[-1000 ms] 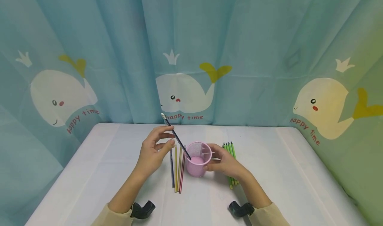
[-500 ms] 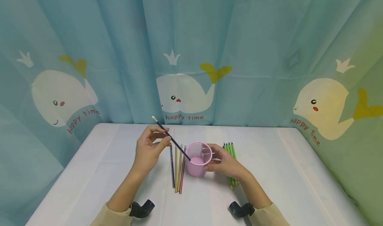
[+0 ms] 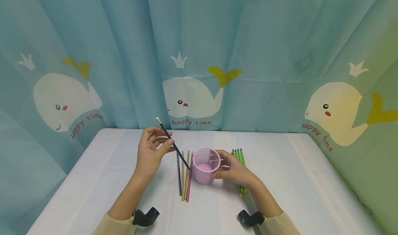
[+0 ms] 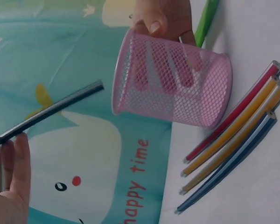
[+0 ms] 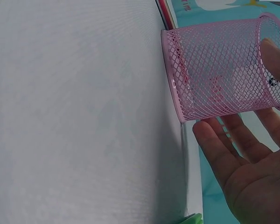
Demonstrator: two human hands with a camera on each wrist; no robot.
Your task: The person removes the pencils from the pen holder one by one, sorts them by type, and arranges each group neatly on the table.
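My left hand (image 3: 150,153) pinches a dark pencil (image 3: 179,153) between thumb and fingers, its white eraser end tilted up to the left. The pencil's lower end points down toward the pink mesh pencil cup (image 3: 203,177) and lies outside its rim, to the left. In the left wrist view the dark pencil (image 4: 56,109) shows a gap to the cup's mouth. My right hand (image 3: 234,170) holds the upright cup from its right side, thumb at the near side and fingers around the far side. The bottom of the cup shows bare inside.
Blue, yellow and red pencils (image 3: 187,179) lie side by side on the white table (image 3: 109,179), just left of the cup. Several green pencils (image 3: 243,188) lie partly hidden under my right forearm. A blue curtain (image 3: 267,100) with whale prints hangs behind the table.
My left hand has moved left and slightly up with the dark pencil. Its lower end has come out of the cup's mouth to the left. The right hand and cup have stayed in place.
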